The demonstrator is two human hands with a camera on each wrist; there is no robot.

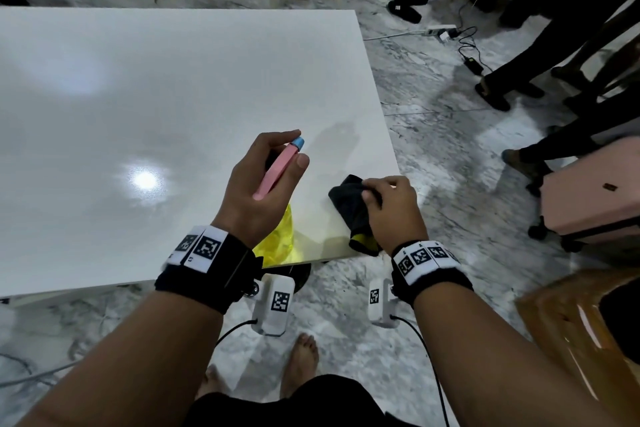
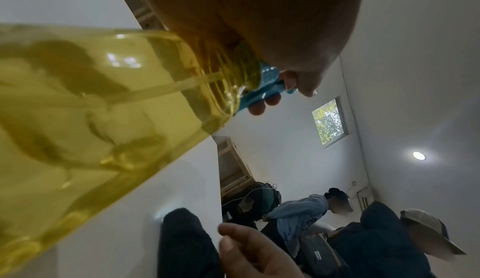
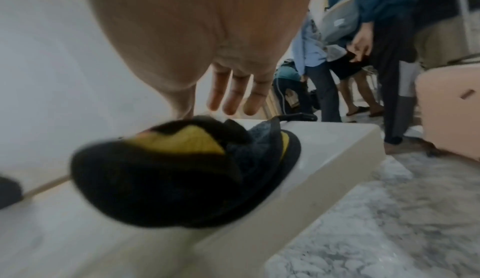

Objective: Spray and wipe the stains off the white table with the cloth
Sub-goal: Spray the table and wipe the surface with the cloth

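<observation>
My left hand point(image 1: 263, 180) grips a spray bottle point(image 1: 277, 166) with a pink head and blue nozzle, held above the near right part of the white table point(image 1: 173, 97). Its clear yellow body point(image 2: 91, 107) fills the left wrist view, and fingertips point(image 2: 259, 107) curl round the blue collar. A dark cloth point(image 1: 348, 204) with a yellow underside lies bunched at the table's near right corner. My right hand point(image 1: 391, 204) rests on the cloth, thumb and forefinger pinching it. In the right wrist view the other fingers point(image 3: 233, 97) hang straight above the cloth point(image 3: 168, 179). No stain shows plainly.
The table's right edge and near corner point(image 3: 324, 148) lie just beside the cloth. On the marble floor to the right are several standing people, a pink suitcase point(image 1: 595, 198) and a power strip point(image 1: 443, 32) with cables. A brown box point(image 1: 581, 322) sits by my right arm.
</observation>
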